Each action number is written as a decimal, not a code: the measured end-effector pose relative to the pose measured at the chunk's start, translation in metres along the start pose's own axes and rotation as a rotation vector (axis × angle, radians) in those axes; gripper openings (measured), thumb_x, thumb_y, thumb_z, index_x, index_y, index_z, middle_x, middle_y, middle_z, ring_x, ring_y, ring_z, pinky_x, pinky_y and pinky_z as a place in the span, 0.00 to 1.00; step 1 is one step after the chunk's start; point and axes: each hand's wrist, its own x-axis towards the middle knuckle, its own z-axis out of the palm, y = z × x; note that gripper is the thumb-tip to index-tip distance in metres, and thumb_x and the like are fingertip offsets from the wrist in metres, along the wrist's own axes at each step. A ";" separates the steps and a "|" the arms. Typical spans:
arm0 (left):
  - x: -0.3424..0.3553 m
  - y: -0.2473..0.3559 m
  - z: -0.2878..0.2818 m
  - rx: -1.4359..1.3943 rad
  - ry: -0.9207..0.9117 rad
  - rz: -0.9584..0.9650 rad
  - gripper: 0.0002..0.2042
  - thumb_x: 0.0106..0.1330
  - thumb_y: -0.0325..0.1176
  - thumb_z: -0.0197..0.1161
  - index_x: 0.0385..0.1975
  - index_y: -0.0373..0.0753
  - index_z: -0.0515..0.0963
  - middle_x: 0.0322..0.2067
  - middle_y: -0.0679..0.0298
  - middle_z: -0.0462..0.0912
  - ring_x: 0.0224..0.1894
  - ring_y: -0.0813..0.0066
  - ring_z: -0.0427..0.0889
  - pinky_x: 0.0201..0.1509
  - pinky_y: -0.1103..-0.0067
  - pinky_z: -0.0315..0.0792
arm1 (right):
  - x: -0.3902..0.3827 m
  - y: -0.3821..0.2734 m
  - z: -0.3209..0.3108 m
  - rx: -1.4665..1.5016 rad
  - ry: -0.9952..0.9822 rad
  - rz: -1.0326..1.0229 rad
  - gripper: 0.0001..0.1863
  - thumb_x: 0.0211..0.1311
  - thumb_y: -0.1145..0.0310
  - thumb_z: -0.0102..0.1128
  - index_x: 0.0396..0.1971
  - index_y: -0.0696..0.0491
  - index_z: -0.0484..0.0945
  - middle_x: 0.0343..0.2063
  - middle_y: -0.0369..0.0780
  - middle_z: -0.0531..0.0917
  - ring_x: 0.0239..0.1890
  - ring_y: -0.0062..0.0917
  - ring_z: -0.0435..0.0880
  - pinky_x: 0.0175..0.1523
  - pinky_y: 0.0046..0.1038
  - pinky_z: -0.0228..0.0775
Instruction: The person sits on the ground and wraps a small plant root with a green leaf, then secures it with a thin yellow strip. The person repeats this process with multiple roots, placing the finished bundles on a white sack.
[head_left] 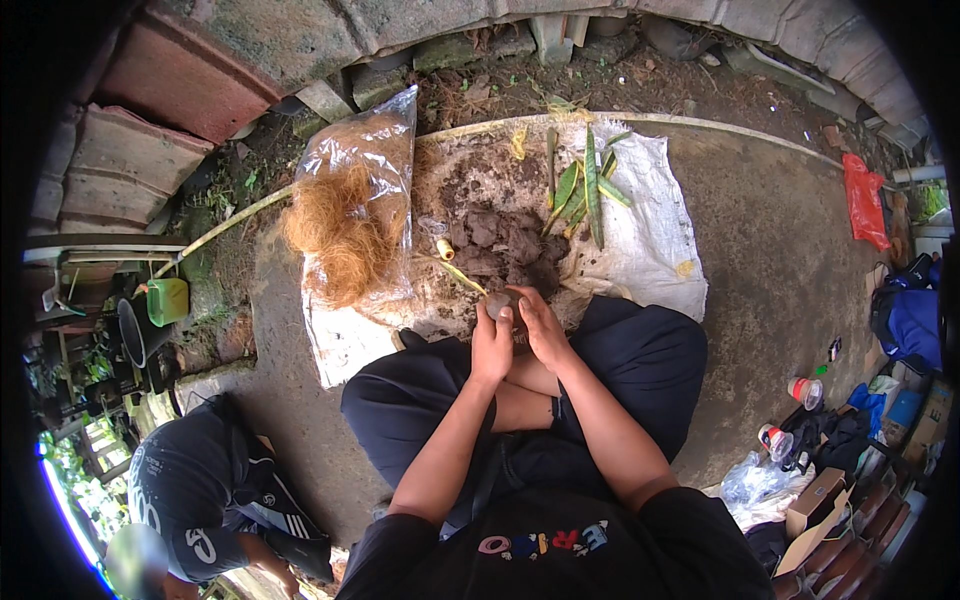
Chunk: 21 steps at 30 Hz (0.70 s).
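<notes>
My left hand and my right hand are closed round a rounded grey-brown lump above my crossed legs. Just beyond them lies a mound of dark, clumpy soil on a white sack. A clear plastic bag with tangled brown fibre is to the left of the soil. Long green leaves lie at its right, and a small cream spool sits at its left edge.
Another person in dark clothing bends at the lower left. A green jerrycan is at the left. At the right are a red plastic bag, blue backpack, cups and cardboard boxes. Concrete blocks line the back.
</notes>
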 end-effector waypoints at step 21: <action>-0.001 -0.005 0.002 -0.444 -0.059 -0.072 0.26 0.77 0.52 0.35 0.61 0.38 0.64 0.52 0.56 0.74 0.53 0.67 0.76 0.58 0.73 0.70 | -0.015 -0.017 0.002 -0.435 0.104 -0.228 0.27 0.66 0.56 0.59 0.59 0.57 0.70 0.50 0.48 0.78 0.46 0.34 0.81 0.50 0.30 0.72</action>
